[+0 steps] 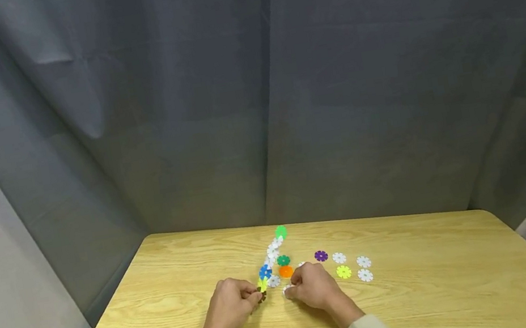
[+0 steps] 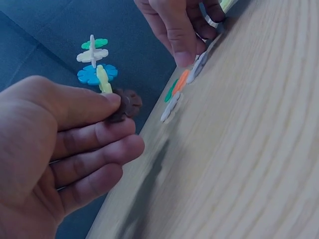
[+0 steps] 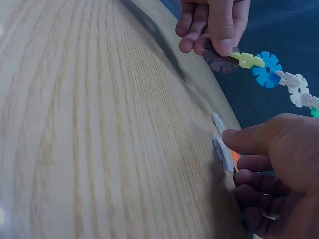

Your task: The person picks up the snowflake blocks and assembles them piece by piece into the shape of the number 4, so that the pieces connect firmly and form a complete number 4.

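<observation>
My left hand (image 1: 232, 304) pinches a brown notched plastic disc (image 2: 131, 103) between thumb and fingers. From that disc a chain of interlocked discs extends away: a yellow disc (image 3: 246, 60), a blue disc (image 3: 266, 69), several white ones (image 1: 273, 250) and a bright green disc (image 1: 281, 232) at the far end. In the wrist views the chain is off the tabletop. My right hand (image 1: 316, 287) is low over the table, thumb and fingertips at a white disc (image 3: 223, 155) that lies flat; no firm grip on it shows.
Beside the chain lie a dark green disc (image 1: 283, 260), an orange disc (image 1: 286, 271) and a white disc (image 1: 273, 281). Farther right are a purple disc (image 1: 321, 256), a yellow disc (image 1: 344, 272) and several white discs (image 1: 365, 275). Grey curtains (image 1: 253, 102) hang behind the wooden table (image 1: 447, 284).
</observation>
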### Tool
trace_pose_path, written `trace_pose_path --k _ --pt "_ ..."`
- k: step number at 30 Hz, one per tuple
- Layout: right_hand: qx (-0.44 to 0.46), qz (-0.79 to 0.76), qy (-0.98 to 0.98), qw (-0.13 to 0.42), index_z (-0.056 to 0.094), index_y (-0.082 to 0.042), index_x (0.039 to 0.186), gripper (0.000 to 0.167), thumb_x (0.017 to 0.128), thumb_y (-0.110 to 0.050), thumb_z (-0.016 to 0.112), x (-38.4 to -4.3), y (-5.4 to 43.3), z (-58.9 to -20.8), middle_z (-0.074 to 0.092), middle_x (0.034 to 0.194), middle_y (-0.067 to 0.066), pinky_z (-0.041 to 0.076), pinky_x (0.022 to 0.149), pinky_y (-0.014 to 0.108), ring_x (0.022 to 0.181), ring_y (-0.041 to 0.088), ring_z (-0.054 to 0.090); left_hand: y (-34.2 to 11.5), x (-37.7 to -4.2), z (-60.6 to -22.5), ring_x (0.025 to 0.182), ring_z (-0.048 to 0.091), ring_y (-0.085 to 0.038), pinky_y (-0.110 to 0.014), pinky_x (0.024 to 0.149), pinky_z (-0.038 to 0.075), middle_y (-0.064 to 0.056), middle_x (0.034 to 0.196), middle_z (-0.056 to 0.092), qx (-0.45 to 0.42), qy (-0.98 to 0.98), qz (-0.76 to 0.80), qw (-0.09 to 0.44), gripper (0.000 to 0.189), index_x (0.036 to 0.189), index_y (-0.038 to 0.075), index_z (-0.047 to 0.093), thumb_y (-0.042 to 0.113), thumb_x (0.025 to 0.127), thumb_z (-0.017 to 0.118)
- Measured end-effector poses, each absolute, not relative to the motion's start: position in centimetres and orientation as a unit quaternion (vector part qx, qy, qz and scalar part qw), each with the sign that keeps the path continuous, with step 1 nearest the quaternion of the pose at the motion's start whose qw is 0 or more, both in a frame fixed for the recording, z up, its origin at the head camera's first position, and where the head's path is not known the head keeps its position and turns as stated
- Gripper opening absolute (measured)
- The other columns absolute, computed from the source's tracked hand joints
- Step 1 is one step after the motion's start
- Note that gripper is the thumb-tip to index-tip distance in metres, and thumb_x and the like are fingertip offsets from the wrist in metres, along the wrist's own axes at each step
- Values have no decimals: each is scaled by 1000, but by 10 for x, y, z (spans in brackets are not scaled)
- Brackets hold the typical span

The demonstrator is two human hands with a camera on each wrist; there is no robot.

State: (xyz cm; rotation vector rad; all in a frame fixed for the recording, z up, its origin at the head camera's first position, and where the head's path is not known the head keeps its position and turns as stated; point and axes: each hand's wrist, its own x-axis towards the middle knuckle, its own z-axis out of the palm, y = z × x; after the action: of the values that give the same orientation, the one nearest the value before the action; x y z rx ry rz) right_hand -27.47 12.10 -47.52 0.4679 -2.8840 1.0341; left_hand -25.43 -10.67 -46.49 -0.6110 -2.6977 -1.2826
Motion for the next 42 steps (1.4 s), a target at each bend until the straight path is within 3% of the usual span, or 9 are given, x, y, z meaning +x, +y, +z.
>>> trace_pose_path --k 3,10,16,23,30,36,42 --pt "136 317 -939 11 59 -13 63 31 81 -22 83 -274 120 -474 40 57 -7 27 48 27 53 9 33 -105 -255 -465 63 59 -3 -26 60 51 8 74 70 -204 -883 -420 52 5 89 8 80 11 89 76" --pt "122 283 -951 9 71 -10 78 19 78 -23 85 -271 119 -470 61 75 -5 44 54 29 64 11 50 -102 -255 -465 64 61 -4 -27 63 53 9 74 71 -208 -877 -431 48 6 89 8 80 11 90 75" --pt "110 292 -950 -9 63 -8 71 26 78 -19 86 -271 119 -470 51 68 -3 35 51 27 60 12 43 -100 -255 -467 63 58 -4 -26 61 50 9 74 71 -211 -877 -430 47 6 87 10 80 12 90 75" --pt "106 324 -940 -18 63 -4 86 27 76 -13 87 -269 123 -468 58 78 1 47 65 34 71 17 51 -99 -253 -467 63 60 -4 -26 61 52 6 75 72 -204 -874 -439 38 6 88 9 80 12 90 75" --pt "130 344 -930 -7 68 -5 75 16 80 -7 83 -266 133 -465 58 72 -2 43 60 29 68 15 48 -99 -253 -466 70 65 -4 -28 67 55 9 80 73 -203 -871 -447 38 7 91 8 80 14 90 76" --pt "140 339 -930 -6 55 -12 58 35 84 -12 79 -262 139 -467 43 54 -7 33 54 26 57 11 39 -98 -252 -465 72 65 -4 -30 70 56 9 81 73 -210 -869 -445 45 7 91 10 80 15 90 77" --pt "145 371 -917 -3 43 -16 54 46 89 -11 73 -260 142 -469 32 49 -9 28 50 23 49 8 30 -96 -251 -466 70 64 -3 -28 68 55 9 80 72 -219 -868 -443 42 7 90 10 80 16 90 76"
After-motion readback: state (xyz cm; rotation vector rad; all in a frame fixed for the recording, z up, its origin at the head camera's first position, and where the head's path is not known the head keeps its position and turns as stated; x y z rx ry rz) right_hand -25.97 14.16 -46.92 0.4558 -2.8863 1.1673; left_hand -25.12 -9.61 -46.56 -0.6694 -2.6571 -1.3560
